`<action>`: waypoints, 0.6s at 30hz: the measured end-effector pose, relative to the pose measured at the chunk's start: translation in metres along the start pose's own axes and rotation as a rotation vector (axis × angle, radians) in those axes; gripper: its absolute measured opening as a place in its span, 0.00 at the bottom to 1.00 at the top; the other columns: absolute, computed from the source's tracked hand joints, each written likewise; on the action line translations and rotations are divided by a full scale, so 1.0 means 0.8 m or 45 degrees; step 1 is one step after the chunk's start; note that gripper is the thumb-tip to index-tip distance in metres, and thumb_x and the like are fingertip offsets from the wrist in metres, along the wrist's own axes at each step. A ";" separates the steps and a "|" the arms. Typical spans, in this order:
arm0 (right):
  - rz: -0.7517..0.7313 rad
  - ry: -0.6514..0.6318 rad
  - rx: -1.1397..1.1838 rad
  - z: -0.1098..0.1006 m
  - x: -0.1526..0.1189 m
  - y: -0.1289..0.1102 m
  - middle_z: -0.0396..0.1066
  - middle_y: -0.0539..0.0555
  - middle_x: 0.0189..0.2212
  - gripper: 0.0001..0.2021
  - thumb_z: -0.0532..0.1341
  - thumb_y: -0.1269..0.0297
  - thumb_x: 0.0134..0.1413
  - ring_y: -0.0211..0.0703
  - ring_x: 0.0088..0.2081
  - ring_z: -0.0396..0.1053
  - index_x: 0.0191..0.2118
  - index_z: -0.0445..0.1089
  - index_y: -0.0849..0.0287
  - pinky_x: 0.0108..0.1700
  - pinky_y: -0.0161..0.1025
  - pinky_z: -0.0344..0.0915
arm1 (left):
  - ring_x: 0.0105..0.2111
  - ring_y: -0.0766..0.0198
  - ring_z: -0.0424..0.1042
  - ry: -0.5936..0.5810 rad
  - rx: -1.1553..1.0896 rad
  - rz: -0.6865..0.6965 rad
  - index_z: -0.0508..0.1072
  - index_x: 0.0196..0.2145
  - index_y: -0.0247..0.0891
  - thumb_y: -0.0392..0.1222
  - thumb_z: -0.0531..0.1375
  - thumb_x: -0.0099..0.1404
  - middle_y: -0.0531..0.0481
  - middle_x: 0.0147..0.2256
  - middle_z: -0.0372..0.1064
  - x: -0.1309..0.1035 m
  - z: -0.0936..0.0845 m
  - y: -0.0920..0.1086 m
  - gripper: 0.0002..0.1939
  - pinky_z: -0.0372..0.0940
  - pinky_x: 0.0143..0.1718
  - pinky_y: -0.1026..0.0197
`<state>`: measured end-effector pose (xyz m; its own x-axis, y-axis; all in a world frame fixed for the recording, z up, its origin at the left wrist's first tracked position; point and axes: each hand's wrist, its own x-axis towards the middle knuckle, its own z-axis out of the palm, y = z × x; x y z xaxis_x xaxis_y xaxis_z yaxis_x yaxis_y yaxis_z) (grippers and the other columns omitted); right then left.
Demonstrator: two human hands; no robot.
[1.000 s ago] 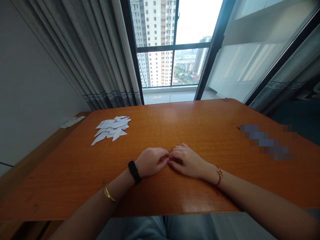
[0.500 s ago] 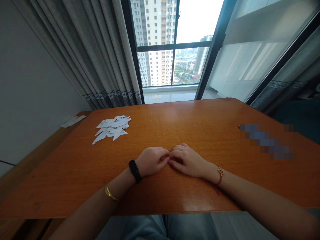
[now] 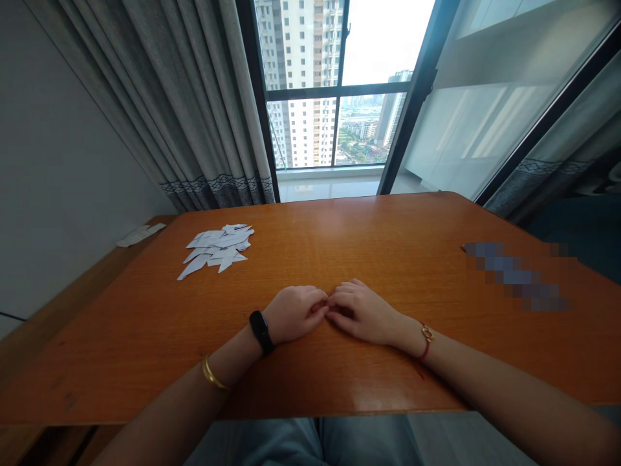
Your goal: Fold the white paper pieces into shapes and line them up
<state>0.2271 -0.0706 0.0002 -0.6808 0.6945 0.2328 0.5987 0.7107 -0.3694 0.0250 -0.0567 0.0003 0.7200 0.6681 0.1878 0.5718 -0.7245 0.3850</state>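
Note:
My left hand [image 3: 297,313] rests on the wooden table [image 3: 310,375] with its fingers loosely curled together. No object shows in it. Opposite it lies my right hand [image 3: 363,312], also curled, its thumb and fingertips drawn together and a small gap behind them. The fingertips of the two hands meet near the table's middle. Beyond my left hand, to the left, is a loose pile of cut white paper pieces [image 3: 220,244], apart from both hands. A black band [image 3: 262,332] circles my left wrist.
A pixelated, unrecognisable patch [image 3: 517,272] covers something on the table's right side. More white paper [image 3: 140,234] lies on a ledge by the left wall. Behind the table are a grey curtain [image 3: 194,97] and a window [image 3: 334,94].

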 end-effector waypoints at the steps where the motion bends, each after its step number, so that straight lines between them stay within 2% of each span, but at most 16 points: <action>1: -0.001 -0.003 0.001 0.000 0.000 0.000 0.73 0.53 0.32 0.06 0.57 0.65 0.60 0.41 0.36 0.67 0.35 0.70 0.59 0.43 0.40 0.56 | 0.31 0.64 0.69 -0.004 0.001 0.000 0.71 0.36 0.37 0.39 0.53 0.65 0.50 0.31 0.71 0.000 0.000 0.000 0.08 0.61 0.34 0.63; 18: -0.008 -0.013 0.015 0.000 0.001 0.000 0.72 0.54 0.32 0.07 0.57 0.65 0.60 0.42 0.37 0.67 0.35 0.71 0.60 0.42 0.40 0.59 | 0.31 0.64 0.68 -0.016 0.009 0.001 0.71 0.36 0.38 0.39 0.54 0.65 0.50 0.31 0.71 0.000 -0.001 0.000 0.07 0.61 0.33 0.64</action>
<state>0.2262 -0.0698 0.0001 -0.6892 0.6885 0.2258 0.5892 0.7139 -0.3785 0.0250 -0.0566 0.0015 0.7254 0.6652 0.1769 0.5738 -0.7264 0.3784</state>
